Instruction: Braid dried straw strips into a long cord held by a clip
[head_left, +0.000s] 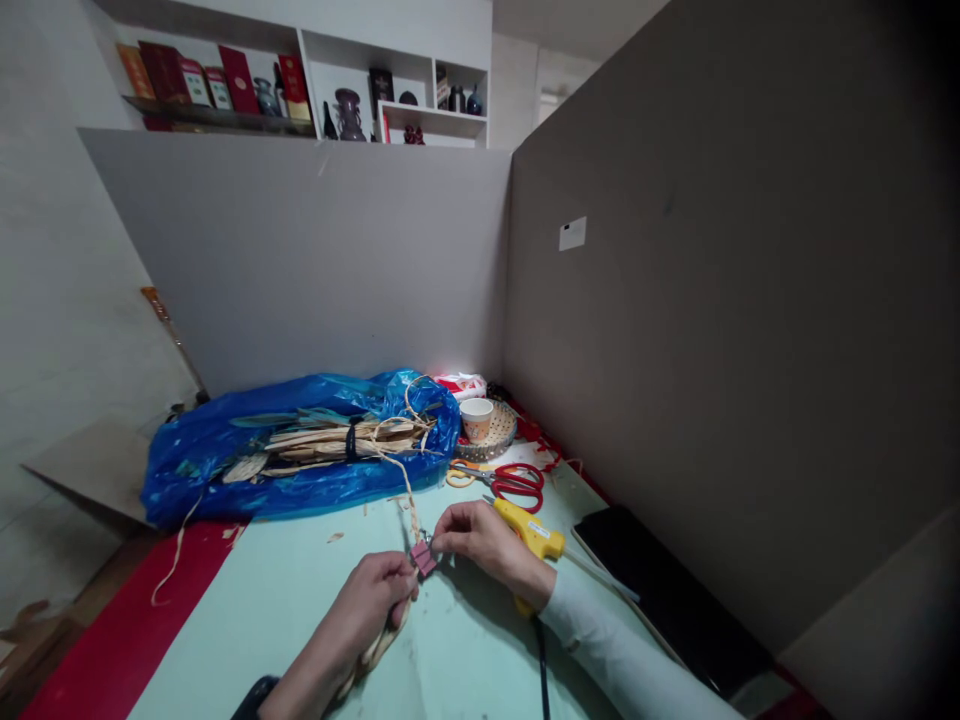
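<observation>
Braid [412,518] is looking light, bendy; my left hand [371,598] is pinching below pink clip [424,559], right hand [484,540] touching clip, grip unclear.

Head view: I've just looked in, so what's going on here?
A person's left hand holds a pale straw-like cord just below a pink clip. The right hand's fingertips are at the clip; whether they grip it is unclear. The cord runs back toward a blue plastic bag where a tied bundle of dry strips lies. A yellow glue gun lies by the right wrist.
</observation>
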